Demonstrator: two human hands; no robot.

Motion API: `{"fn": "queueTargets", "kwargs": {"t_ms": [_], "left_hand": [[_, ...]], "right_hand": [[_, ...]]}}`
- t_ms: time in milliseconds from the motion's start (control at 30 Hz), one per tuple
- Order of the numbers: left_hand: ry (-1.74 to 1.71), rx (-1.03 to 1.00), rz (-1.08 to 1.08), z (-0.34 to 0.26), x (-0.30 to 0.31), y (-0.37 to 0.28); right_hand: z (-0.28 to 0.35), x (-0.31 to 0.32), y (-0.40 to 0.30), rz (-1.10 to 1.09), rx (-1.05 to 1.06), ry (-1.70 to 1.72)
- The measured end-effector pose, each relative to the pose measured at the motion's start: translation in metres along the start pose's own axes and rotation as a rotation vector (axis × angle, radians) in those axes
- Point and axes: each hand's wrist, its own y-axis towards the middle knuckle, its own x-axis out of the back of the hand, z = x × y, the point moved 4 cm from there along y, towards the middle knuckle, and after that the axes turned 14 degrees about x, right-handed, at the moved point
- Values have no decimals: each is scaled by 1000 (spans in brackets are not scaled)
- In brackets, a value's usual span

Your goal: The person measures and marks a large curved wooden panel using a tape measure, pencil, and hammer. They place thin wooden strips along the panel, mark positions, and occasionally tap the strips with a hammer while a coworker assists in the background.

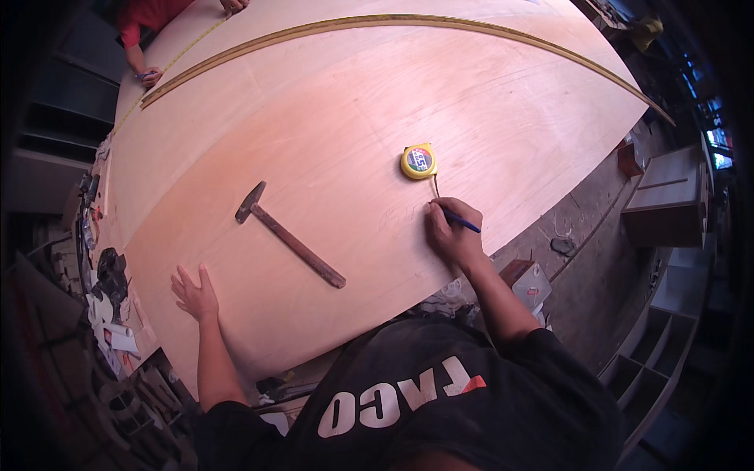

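A large plywood sheet spreads out before me. My right hand grips a blue pen, its tip down near faint pencil-like marks on the wood. Just beyond that hand sits a yellow tape measure, with a short strap trailing toward my fingers. Flat on the sheet, fingers spread and holding nothing, rests my left hand. Between my two hands lies a hammer with a dark metal head and a worn wooden handle; neither hand touches it.
A long thin wooden strip crosses the far part of the sheet. Beyond it, another person's hand holds a pen beside an extended yellow tape. Cluttered papers and bags line the left side. A cabinet box stands on the floor at right.
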Motion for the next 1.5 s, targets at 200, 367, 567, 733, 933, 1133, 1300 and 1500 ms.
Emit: {"fn": "queueTargets", "kwargs": {"t_ms": [200, 367, 567, 733, 933, 1133, 1300, 1500], "left_hand": [[-8, -9, -12, 7, -5, 6], [-11, -7, -9, 4, -7, 5], [-8, -7, -12, 4, -8, 5], [10, -3, -30, 10, -10, 9], [-18, -8, -17, 5, -6, 7], [-15, -2, -10, 5, -3, 4], [-17, 1, 7, -1, 2, 1], [-1, 11, 9, 6, -3, 4]], "right_hand": [[-13, 6, -1, 30, -44, 19], [-25, 10, -4, 46, -49, 4], [-58, 63, 13, -223, -81, 161], [-41, 47, 11, 82, -34, 205], [-11, 4, -5, 125, 91, 155], [-16, 2, -4, 169, 65, 166], [-32, 39, 5, -121, 76, 68], [-69, 55, 18, -22, -174, 237]]}}
